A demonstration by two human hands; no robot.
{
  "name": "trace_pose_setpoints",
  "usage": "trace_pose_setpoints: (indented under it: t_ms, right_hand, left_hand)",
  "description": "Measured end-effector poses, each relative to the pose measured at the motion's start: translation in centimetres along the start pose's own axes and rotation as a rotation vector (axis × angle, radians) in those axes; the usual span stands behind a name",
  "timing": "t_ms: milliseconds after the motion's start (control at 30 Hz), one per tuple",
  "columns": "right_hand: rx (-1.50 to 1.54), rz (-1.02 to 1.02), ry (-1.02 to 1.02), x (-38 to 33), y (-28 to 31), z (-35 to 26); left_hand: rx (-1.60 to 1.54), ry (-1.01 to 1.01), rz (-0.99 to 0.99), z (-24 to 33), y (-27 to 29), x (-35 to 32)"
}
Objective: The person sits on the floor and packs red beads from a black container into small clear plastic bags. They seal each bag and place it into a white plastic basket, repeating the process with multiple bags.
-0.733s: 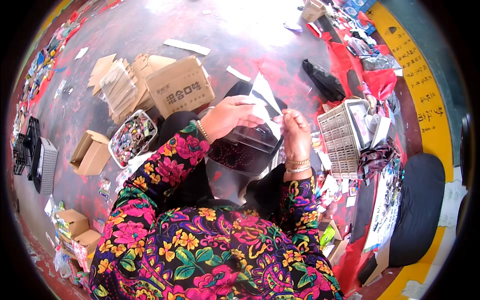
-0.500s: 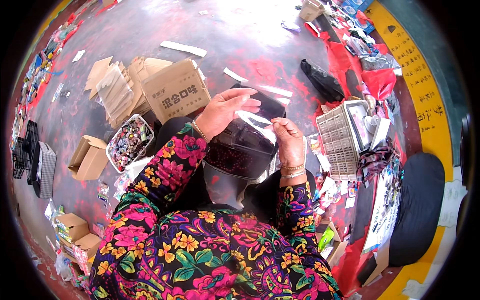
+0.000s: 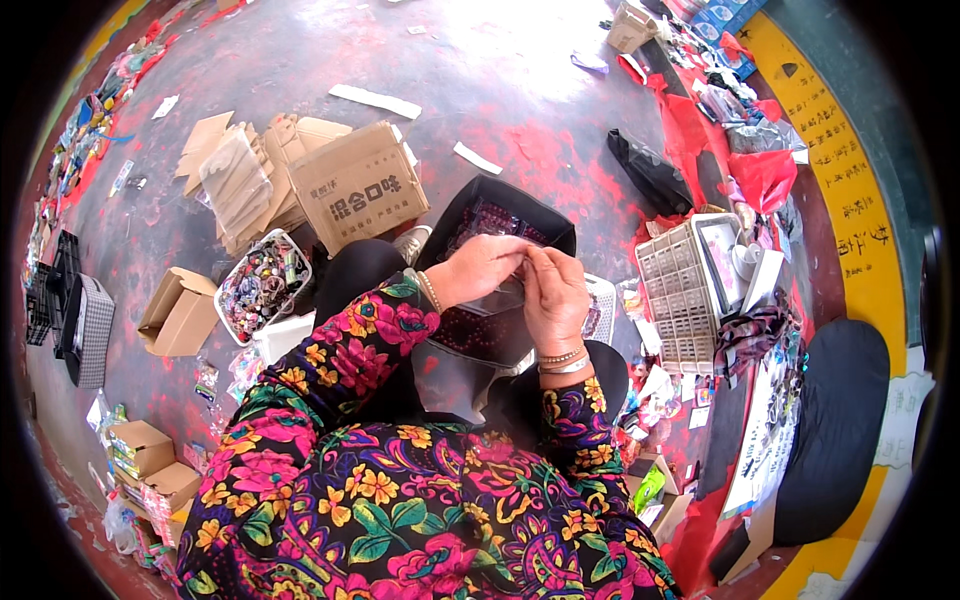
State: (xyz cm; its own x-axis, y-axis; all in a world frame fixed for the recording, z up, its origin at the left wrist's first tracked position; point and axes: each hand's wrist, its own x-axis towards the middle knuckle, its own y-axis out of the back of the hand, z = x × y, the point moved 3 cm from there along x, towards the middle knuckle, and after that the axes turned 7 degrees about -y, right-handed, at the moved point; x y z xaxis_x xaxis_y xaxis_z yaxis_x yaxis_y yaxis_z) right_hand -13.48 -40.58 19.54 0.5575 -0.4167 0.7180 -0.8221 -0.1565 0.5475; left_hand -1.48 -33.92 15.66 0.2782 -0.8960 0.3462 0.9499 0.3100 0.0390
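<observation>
In front of my lap, my left hand [image 3: 482,268] and my right hand [image 3: 556,297] meet, fingers closed in a pinch at the fingertips. A piece of clear plastic film [image 3: 502,299] hangs just below the fingers; its upper edge is hidden by them. Behind the hands stands an open black box [image 3: 548,222] with dark red, beaded-looking items [image 3: 490,218] inside. Under my wrists, between my knees, lies a dark surface with rows of small red dots [image 3: 478,335], partly covered by my hands.
Flattened cardboard [image 3: 360,190] and a white basket of small colourful items [image 3: 265,280] are on the left. An open carton [image 3: 178,312] stands farther left. A beige plastic crate [image 3: 675,295] is on the right, beside red sheeting [image 3: 762,180]. White strips [image 3: 376,101] lie on the floor.
My hands were apart with shiny clear film stretched between them; now they have come together at the fingertips. The film no longer covers the black box, whose inside now shows.
</observation>
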Motion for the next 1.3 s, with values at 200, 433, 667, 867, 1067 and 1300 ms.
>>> trace_pose_setpoints:
  t_ms: [200, 433, 667, 867, 1067, 1300]
  right_hand:
    - [-0.109, -0.034, 0.025, -0.5, -0.7, 0.5]
    - [-0.084, -0.056, -0.027, 0.1, -0.1, 0.7]
    - [0.23, 0.005, -0.577, 0.2, 1.0, 4.3]
    - [1.026, -0.414, -0.919, -0.7, 0.8, 6.3]
    - [0.974, -0.333, -0.885, -0.6, 0.7, 6.4]
    - [0.914, -0.025, -0.859, -0.4, 0.5, 6.6]
  left_hand:
    - [0.14, -0.045, -0.098, -0.4, -0.2, -0.2]
    - [0.348, -0.134, -0.103, -0.4, -0.4, -0.5]
    - [-0.247, 0.119, -0.155, 0.0, 0.2, -0.5]
    - [-0.377, 0.249, -0.152, 1.3, 0.7, -0.5]
    - [-0.333, 0.271, -0.143, 1.1, 0.7, -0.5]
    - [0.239, -0.072, 0.116, 0.2, 1.5, -0.4]
